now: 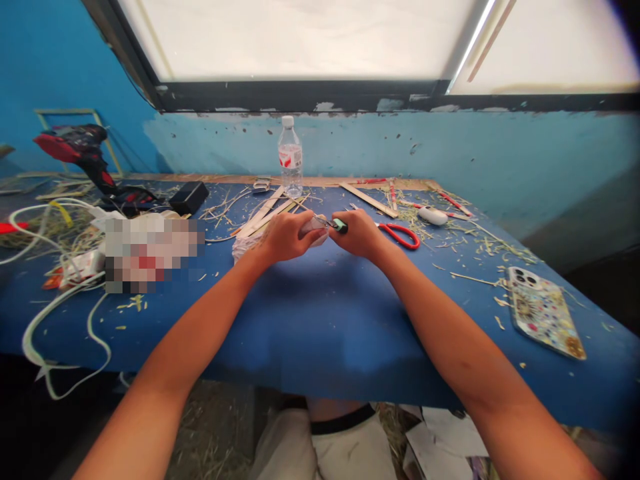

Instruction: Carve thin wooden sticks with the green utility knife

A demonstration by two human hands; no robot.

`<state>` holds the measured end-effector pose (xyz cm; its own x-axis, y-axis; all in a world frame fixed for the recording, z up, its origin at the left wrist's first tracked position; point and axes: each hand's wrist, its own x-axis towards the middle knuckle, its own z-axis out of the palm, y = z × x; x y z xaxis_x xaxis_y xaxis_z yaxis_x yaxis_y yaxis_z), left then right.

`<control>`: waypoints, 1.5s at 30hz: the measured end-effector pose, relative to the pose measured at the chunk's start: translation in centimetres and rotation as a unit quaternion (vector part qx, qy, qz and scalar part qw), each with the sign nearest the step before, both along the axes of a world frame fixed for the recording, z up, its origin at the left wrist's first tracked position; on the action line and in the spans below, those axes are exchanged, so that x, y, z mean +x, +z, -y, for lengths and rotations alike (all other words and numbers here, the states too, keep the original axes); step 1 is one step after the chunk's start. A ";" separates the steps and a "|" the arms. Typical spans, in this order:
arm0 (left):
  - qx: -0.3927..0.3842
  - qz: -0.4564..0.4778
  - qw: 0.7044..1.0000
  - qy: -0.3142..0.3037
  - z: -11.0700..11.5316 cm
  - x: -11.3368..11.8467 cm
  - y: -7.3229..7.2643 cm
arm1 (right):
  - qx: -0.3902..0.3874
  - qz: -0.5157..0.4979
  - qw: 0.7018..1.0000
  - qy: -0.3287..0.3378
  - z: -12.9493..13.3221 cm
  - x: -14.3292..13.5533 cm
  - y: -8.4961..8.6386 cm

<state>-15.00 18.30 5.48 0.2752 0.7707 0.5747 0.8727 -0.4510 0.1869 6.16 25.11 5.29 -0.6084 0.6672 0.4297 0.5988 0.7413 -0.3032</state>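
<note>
At the far left of the blue table (320,313), a red and black power drill (83,153) stood near the wall, with a black box (189,197) just to its right and loose white cord (55,313) trailing toward the near edge. A blurred patch lay between the cord and the middle of the table. Left of centre, the left hand (286,237) was curled shut around a pale, crumpled bundle (247,245) that rested on the table, fingers pressed together over its top. Flat wooden strips (265,215) lay just beyond that hand, and a clear water bottle (290,158) stood upright farther back by the wall. Between the two hands, a small tool with a green tip (339,226) was pinched by the right hand (357,235), whose fingers were folded tight around it; the tool's thin end met the bundle at the left hand's thumb. Just right of the right hand, red-handled scissors (400,235) lay flat on the table. Farther right and back, a small white object (433,215) sat among straw scraps and more strips. At the near right, a phone in a patterned case (543,311) lay face down, well apart from both hands.
</note>
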 end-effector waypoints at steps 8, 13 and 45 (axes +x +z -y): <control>-0.002 -0.004 1.000 -0.001 0.0 -0.1 0.0 | -0.005 -0.006 1.000 0.004 0.0 0.0 0.1; -0.007 -0.002 1.000 0.004 0.0 0.0 0.0 | -0.004 -0.001 1.000 0.002 0.1 0.0 0.2; -0.007 -0.004 1.000 0.005 0.0 0.0 0.0 | -0.009 0.006 1.000 0.000 0.1 0.0 0.1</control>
<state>-15.04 18.33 5.45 0.2727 0.7813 0.5614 0.8786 -0.4401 0.1857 6.14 25.00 5.41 -0.6139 0.6749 0.4094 0.6027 0.7357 -0.3090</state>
